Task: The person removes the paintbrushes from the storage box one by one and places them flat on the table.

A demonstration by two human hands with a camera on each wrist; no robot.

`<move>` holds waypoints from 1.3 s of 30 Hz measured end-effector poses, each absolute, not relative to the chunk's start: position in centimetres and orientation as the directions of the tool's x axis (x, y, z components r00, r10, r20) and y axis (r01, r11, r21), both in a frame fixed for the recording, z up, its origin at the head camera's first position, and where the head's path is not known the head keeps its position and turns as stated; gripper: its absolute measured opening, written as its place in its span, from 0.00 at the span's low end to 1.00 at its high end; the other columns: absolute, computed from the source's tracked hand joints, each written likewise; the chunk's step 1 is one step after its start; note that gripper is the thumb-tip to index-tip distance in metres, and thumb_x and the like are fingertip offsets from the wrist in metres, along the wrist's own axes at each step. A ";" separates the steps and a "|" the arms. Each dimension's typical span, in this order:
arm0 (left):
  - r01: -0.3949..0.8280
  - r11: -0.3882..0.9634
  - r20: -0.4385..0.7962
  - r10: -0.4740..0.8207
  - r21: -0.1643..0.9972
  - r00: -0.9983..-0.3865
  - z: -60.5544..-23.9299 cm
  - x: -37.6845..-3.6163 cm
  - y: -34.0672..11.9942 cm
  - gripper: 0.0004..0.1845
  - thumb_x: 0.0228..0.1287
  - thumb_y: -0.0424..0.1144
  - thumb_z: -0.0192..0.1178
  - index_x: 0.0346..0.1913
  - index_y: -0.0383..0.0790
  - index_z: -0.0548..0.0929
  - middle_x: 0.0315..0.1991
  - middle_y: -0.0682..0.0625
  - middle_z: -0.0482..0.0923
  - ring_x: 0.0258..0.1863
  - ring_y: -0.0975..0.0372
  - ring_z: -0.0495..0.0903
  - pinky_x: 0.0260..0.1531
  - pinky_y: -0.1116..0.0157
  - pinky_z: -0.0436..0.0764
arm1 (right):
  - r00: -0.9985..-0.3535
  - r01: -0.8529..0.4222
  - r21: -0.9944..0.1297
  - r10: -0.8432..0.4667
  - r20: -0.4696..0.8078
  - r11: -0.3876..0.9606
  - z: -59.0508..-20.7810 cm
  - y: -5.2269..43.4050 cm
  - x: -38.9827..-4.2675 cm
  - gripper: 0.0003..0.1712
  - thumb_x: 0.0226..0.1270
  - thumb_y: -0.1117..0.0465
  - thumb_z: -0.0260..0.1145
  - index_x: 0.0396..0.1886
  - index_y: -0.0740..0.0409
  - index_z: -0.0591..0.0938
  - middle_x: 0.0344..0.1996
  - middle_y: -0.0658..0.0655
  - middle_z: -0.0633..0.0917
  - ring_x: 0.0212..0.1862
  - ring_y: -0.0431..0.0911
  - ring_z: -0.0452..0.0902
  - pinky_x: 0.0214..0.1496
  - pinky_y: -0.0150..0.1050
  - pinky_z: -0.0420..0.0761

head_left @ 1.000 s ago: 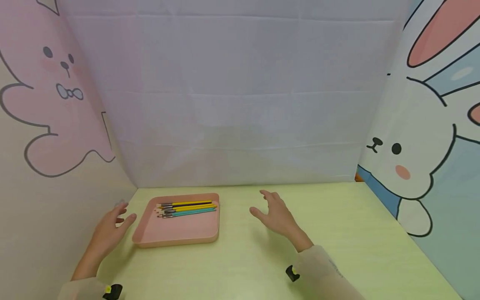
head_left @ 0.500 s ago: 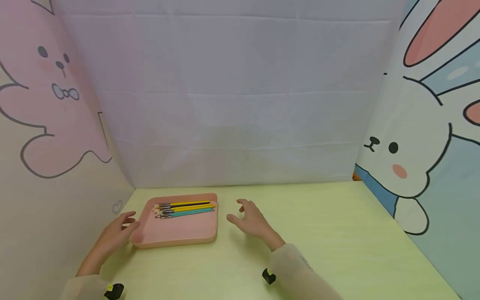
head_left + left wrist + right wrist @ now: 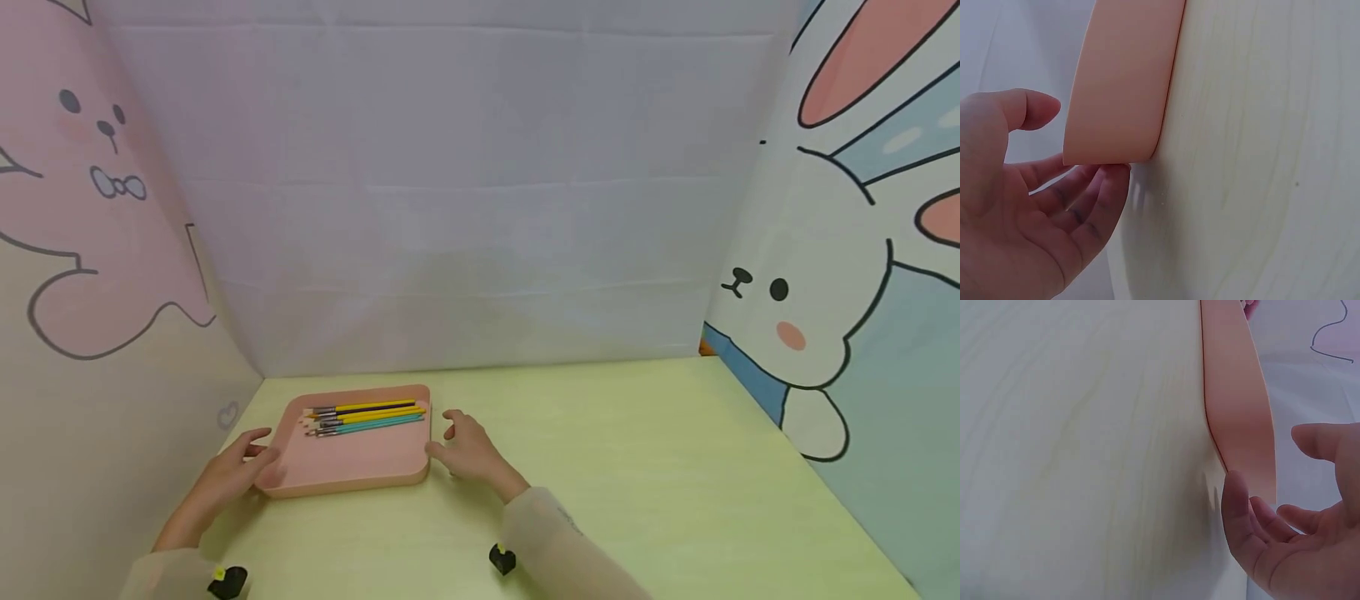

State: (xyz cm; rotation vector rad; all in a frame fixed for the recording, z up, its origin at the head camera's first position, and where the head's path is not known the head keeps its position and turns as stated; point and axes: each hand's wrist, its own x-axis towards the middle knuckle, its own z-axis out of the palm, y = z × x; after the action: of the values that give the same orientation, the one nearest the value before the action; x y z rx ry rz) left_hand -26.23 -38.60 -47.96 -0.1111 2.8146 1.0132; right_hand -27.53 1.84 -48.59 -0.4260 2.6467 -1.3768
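Observation:
On the table lies a shallow pink tray (image 3: 348, 465), flat, seen at the left of the head view. Several paintbrushes (image 3: 371, 419) with yellow, dark and teal handles lie side by side in its far half, bristles to the left. My left hand (image 3: 228, 477) is at the tray's left end; in the left wrist view its fingertips (image 3: 1116, 178) touch the outer wall, with the thumb spread apart beyond the rim. At the right end, my right hand (image 3: 474, 452) has fingers loosely bent beside the wall and thumb near the rim; whether they make contact is unclear.
The pale yellow-green tabletop (image 3: 637, 483) stretches to the right of the tray. A white cloth backdrop (image 3: 465, 208) rises at the back edge. A pink cartoon panel (image 3: 127, 275) stands close on the left, a rabbit panel (image 3: 817, 317) on the right.
My right hand has moved left across the table to the tray's right end. My left hand has come right, up to the left end. Tray and brushes stay put; the head view shifts slightly.

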 end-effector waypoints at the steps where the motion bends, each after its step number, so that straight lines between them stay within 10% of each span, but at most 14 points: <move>1: -0.117 0.768 -0.163 -0.017 0.630 -0.987 -48.0 -26.3 -38.6 0.40 0.84 0.58 0.48 0.81 0.30 0.56 0.69 0.23 0.68 0.66 0.33 0.71 0.57 0.41 0.77 | -0.953 -0.176 -0.828 -0.303 0.008 0.532 -48.6 1.7 -27.5 0.40 0.73 0.51 0.69 0.76 0.68 0.68 0.52 0.62 0.82 0.42 0.48 0.79 0.49 0.49 0.81; 8: -0.116 0.755 -0.163 -0.013 0.645 -0.987 -48.4 -26.4 -38.7 0.33 0.84 0.48 0.49 0.79 0.29 0.60 0.67 0.24 0.70 0.62 0.37 0.75 0.49 0.54 0.80 | -0.956 -0.088 -0.897 -0.289 -0.046 0.433 -49.2 0.6 -27.5 0.39 0.72 0.59 0.70 0.76 0.70 0.67 0.50 0.63 0.81 0.26 0.52 0.87 0.32 0.39 0.83; 39: -0.065 0.727 -0.152 0.054 0.684 -0.987 -48.5 -25.6 -38.8 0.31 0.84 0.36 0.52 0.82 0.31 0.58 0.66 0.24 0.72 0.60 0.39 0.79 0.51 0.54 0.82 | -0.947 -0.005 -0.935 -0.302 -0.109 0.354 -49.4 -0.1 -27.6 0.35 0.74 0.70 0.64 0.79 0.65 0.67 0.47 0.59 0.79 0.31 0.46 0.85 0.33 0.40 0.88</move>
State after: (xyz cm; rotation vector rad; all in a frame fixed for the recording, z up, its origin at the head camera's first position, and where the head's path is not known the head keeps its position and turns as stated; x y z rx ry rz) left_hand -25.61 -38.81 -48.45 -0.0091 2.7673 1.1051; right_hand -27.58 -0.08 -49.40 -0.2749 2.3565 -1.6252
